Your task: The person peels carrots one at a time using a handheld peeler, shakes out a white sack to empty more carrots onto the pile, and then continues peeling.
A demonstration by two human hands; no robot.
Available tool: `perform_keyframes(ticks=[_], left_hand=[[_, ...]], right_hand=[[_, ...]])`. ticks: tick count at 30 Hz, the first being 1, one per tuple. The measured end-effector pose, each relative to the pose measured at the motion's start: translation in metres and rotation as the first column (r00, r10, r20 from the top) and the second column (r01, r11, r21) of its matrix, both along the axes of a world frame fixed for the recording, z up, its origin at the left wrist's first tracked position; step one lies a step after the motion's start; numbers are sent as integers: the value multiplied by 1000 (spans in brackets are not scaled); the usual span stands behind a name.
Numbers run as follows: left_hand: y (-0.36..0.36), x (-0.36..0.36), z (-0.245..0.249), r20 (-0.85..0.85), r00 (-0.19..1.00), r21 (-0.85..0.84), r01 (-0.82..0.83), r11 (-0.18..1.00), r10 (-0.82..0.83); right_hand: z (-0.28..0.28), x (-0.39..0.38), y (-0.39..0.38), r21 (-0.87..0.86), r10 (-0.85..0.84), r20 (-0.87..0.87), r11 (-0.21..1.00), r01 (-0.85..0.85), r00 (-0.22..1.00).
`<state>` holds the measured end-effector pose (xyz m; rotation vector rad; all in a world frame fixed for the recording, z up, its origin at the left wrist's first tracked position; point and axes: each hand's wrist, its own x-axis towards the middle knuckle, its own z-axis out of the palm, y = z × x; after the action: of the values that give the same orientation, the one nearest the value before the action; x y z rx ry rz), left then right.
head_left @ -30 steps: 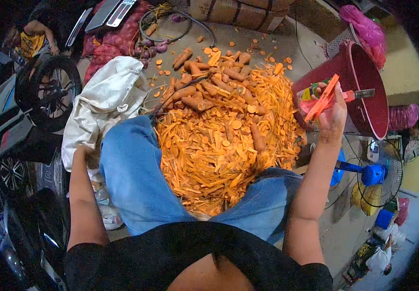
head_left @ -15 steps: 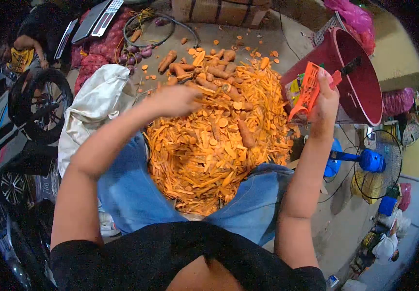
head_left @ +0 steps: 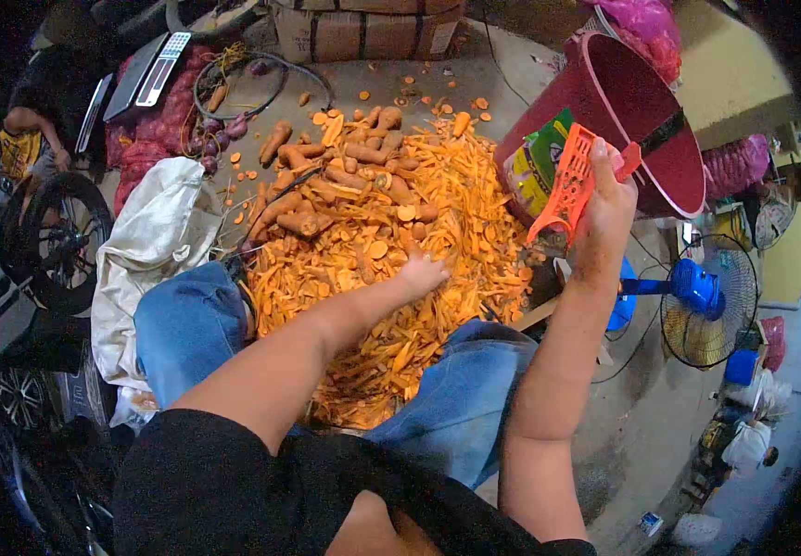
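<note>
A large heap of carrot strips and round slices [head_left: 363, 329] lies between my knees, with whole carrots [head_left: 363, 153] along its far side. My left hand [head_left: 422, 275] reaches down onto the middle of the heap, fingers apart among the cut pieces; I see nothing gripped in it. Raised at the right, my right hand [head_left: 610, 199] is closed around an orange plastic slicer [head_left: 567, 181] with a slotted face. The slicer is held in front of a big red tub [head_left: 549, 111], apart from the heap.
A white sack [head_left: 155, 250] lies left of the heap, near red net bags of onions [head_left: 146, 153] and a scale [head_left: 150, 74]. Cardboard boxes [head_left: 363, 32] stand at the back. A fan [head_left: 702, 296] is at the right. Another person [head_left: 34, 130] is at far left.
My left hand has moved right and nearer, from above the whole carrots down to the middle of the heap. My right hand still holds the slicer up. The whole view has shifted a little.
</note>
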<state>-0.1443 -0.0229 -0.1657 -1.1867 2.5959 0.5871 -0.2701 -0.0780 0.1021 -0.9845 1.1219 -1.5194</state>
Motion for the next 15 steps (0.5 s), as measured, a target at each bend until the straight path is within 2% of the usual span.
perform_keyframes(ticks=[1, 2, 3, 4, 5, 7, 9, 10, 11, 12, 13, 14, 15], left_hand=[[-3, 5, 6, -27, 999, 88, -26, 996, 28], [-8, 12, 9, -23, 999, 83, -24, 996, 26], [-14, 19, 11, -349, 916, 92, -178, 980, 199], [-19, 29, 21, -630, 700, 150, -313, 938, 335], [-23, 40, 30, -629, 704, 144, -313, 939, 331], [-26, 65, 92, -662, 459, 474, -356, 806, 592], [-18, 90, 159, -547, 281, 768, -204, 607, 788], [-18, 104, 162, -599, 207, 786, -37, 618, 774], [-12, 119, 167, -604, 203, 780, -48, 624, 771], [0, 130, 195, -505, 25, 845, 218, 488, 863], [10, 141, 213, -347, -110, 797, 488, 355, 931], [15, 151, 214, -249, -125, 696, 666, 267, 960], [20, 156, 216, -264, -136, 697, 657, 286, 955]], right_hand=[[0, -1, 1, -2, -3, 7, 1000, 3, 1000], [-1, -2, 1, 1, -20, 8, 1000, 20, 1000], [-2, -3, 0, 3, -36, 8, 999, 36, 999], [-2, -4, -1, -4, -38, 13, 999, 38, 999], [-4, -6, -3, -5, -44, 18, 999, 45, 999], [-5, -5, -2, -16, -45, 27, 999, 46, 999], [-7, 0, -1, -38, -60, 55, 997, 62, 997], [-15, 1, -4, -46, -51, 60, 997, 54, 997], [-26, 1, -9, -62, -74, 60, 995, 78, 995], [-31, 6, -13, -79, -95, 62, 992, 100, 994], [-29, 15, -11, -91, -82, 71, 992, 88, 994], [-27, 25, -5, 0, -46, 72, 999, 46, 996], [-26, 34, 0, 88, -10, 76, 996, 4, 997]])
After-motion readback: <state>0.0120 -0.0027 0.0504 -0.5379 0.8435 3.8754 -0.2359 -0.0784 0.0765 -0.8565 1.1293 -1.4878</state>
